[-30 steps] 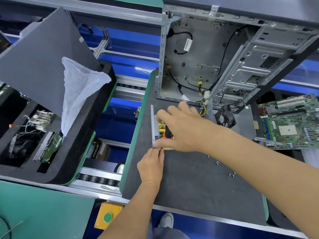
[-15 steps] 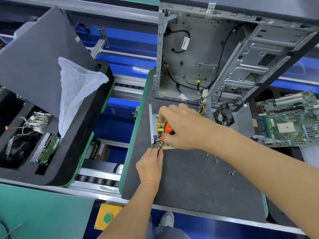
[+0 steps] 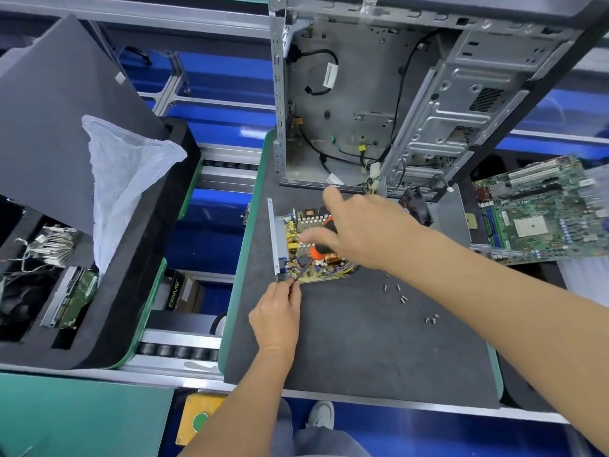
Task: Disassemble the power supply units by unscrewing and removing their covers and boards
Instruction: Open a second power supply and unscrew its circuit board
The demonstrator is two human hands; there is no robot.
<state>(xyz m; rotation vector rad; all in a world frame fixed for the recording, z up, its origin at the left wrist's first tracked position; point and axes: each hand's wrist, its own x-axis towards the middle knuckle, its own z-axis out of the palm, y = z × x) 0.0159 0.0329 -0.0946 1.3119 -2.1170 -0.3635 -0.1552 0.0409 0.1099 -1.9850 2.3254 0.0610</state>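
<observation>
Curled round an orange-and-black screwdriver (image 3: 321, 249), the right hand (image 3: 359, 235) has its grip clamped on the handle, the forefinger stretched out beyond it toward the computer case (image 3: 379, 103); the forearm reaches in from the lower right across the counter (image 3: 346, 351). The left hand (image 3: 278, 316) comes up from below, its grip pinched together on the dark wires at the near left corner of the power supply board (image 3: 316, 268). That board, with its finned heat sinks, yellow parts and a copper coil, lies in an open metal tray (image 3: 274, 239) on the dark mat of the counter, just in front of the case; only the tray's left wall shows plainly. The case stands open toward the camera and holds loose black cables and a metal drive cage. Right of the board, small loose screws (image 3: 400, 293) lie scattered on the mat. A fan (image 3: 417, 206) sits behind the right wrist, and a green motherboard (image 3: 540, 212) lies further right. At far left a black foam tray (image 3: 158, 258) holds a hard drive (image 3: 74, 298), a bundle of wires and a dark part, with a white plastic bag (image 3: 125, 183) draped over its rim.
</observation>
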